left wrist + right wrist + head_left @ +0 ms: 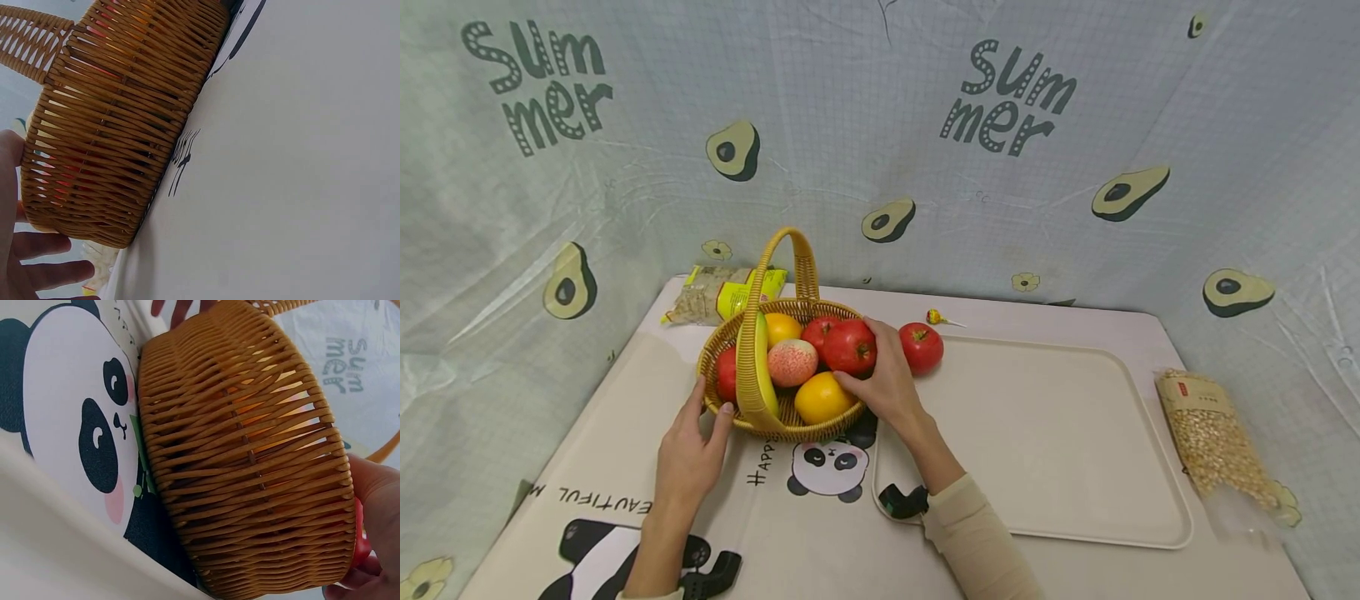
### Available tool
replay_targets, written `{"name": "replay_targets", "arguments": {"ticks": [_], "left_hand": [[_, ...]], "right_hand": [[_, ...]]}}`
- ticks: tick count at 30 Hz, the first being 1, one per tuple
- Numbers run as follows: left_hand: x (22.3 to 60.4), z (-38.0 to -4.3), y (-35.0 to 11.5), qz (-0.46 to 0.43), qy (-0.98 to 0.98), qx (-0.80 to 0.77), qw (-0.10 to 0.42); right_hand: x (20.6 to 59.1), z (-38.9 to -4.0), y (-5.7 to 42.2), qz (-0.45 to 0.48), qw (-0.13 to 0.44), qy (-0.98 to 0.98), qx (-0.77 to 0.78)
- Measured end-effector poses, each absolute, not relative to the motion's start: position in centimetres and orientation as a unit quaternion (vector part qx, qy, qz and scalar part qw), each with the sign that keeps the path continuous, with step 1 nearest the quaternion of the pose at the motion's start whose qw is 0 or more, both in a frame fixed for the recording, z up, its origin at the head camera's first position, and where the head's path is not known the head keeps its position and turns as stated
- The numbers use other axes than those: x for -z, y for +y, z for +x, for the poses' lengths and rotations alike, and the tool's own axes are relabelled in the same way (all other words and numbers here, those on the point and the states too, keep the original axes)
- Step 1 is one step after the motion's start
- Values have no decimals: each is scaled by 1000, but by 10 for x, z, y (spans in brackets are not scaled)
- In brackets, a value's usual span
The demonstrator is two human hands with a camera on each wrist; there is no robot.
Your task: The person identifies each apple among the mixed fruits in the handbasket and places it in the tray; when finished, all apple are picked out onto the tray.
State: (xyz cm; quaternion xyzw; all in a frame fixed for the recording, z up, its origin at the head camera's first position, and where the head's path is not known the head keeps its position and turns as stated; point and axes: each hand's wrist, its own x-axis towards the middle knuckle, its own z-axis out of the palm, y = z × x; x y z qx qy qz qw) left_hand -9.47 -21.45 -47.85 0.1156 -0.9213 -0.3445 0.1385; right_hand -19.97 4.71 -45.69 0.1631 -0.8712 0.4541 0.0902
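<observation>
A wicker basket (808, 432) with a tall arched handle stands on the left part of the table. It holds a banana (763, 367), a speckled peach (793, 363), an orange (783, 330), a yellow-orange fruit (823, 399) and several red fruits. My left hand (688, 462) holds the basket's left rim, its thumb on the near side; in the left wrist view some fingers reach past the wicker. At the basket's right rim my right hand (891, 379) grips a red pomegranate (850, 347) between thumb and fingers. The right wrist view shows the pomegranate mostly hidden behind the wicker.
Right of the basket lies a beige tray (1037, 442). Another red fruit (921, 348) sits by its far left corner, near a lollipop (934, 317). A yellow-labelled bag (707, 296) lies behind the basket, and a bag of kernels (1213, 433) at the right edge.
</observation>
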Motion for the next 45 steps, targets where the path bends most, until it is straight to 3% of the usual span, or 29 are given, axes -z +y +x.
{"name": "replay_targets", "arguments": {"ticks": [9, 45], "left_hand": [[479, -95, -214, 116, -921, 345, 140], [480, -94, -216, 108, -919, 350, 144]], "right_hand": [[455, -198, 47, 163, 114, -873, -445], [434, -201, 66, 127, 108, -865, -473]]}}
